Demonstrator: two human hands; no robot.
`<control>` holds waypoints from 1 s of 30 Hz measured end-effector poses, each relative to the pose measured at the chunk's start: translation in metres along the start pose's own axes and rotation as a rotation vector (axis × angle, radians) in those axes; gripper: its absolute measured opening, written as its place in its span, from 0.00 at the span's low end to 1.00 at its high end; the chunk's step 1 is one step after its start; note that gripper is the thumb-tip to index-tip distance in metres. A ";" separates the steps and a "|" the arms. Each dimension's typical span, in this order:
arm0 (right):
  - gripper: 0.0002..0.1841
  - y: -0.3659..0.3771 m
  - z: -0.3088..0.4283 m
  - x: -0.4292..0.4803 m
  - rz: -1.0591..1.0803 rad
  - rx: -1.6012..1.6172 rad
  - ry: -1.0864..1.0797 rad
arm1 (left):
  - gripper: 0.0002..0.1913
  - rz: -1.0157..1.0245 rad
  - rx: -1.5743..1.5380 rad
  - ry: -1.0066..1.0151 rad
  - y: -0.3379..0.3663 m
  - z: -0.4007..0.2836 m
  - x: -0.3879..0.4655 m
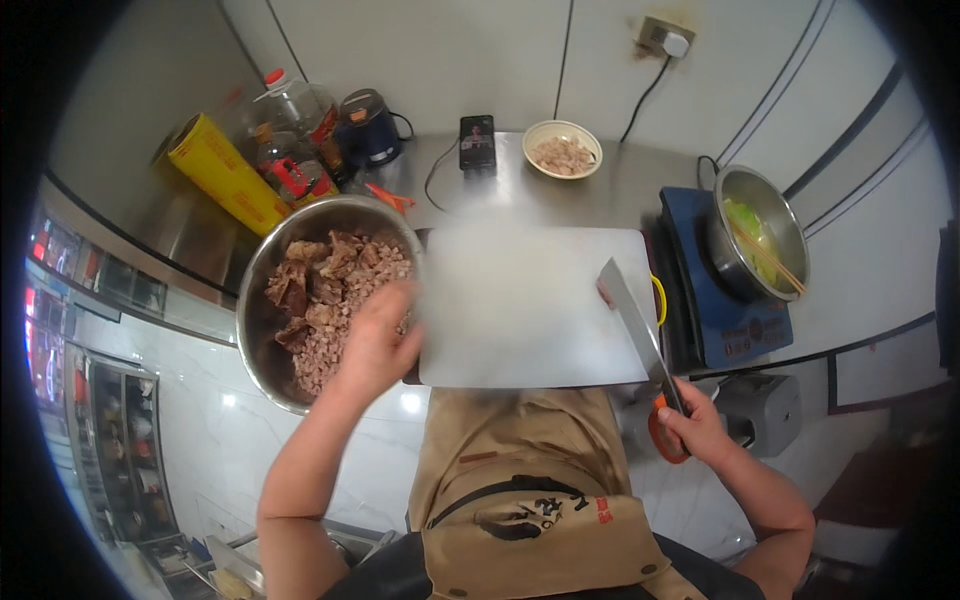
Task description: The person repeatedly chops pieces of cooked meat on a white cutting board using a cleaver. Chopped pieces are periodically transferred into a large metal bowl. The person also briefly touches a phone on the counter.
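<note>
My right hand (697, 427) grips the dark handle of a kitchen knife (634, 319) with a broad blade. The blade slants across the right side of a white cutting board (525, 315), and a small piece of meat (606, 294) touches or lies just beside it. My left hand (379, 345), blurred, hangs over the right rim of a steel basin (251, 352), thumb apart from the fingers and nothing visible between them. Diced meat (319, 367) and larger cooked meat chunks (289, 289) fill the basin. A blurred patch hides part of the board's far edge.
An induction cooker (750, 341) stands to the right, bearing a steel pot (796, 259) with chopsticks and green leaves. Along the back are a bowl of meat pieces (562, 156), a propped phone (478, 142), a dark blue appliance (370, 127), bottles (296, 161) and a yellow box (225, 172).
</note>
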State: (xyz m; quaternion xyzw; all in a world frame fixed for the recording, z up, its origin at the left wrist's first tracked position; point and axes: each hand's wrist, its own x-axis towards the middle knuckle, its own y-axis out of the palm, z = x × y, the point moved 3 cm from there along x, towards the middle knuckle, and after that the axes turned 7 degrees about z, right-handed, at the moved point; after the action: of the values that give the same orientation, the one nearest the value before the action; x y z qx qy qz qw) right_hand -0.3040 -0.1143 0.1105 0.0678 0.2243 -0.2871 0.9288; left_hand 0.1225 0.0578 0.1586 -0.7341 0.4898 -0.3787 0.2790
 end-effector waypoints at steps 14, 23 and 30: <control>0.28 0.003 -0.077 0.000 -0.235 0.367 -0.200 | 0.20 0.242 -0.121 -0.110 0.226 -0.076 0.132; 0.24 0.007 -0.079 -0.011 -0.274 0.361 -0.223 | 0.11 0.394 -0.526 -0.350 0.284 -0.068 0.161; 0.23 0.007 -0.070 -0.017 -0.220 0.340 -0.216 | 0.07 0.128 -0.521 -0.177 0.218 -0.093 0.137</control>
State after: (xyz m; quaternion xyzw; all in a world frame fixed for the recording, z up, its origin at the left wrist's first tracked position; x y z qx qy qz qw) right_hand -0.3389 -0.0825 0.0558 0.1675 0.0782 -0.4258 0.8857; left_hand -0.0337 -0.1527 0.0788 -0.7788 0.5898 -0.1558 0.1461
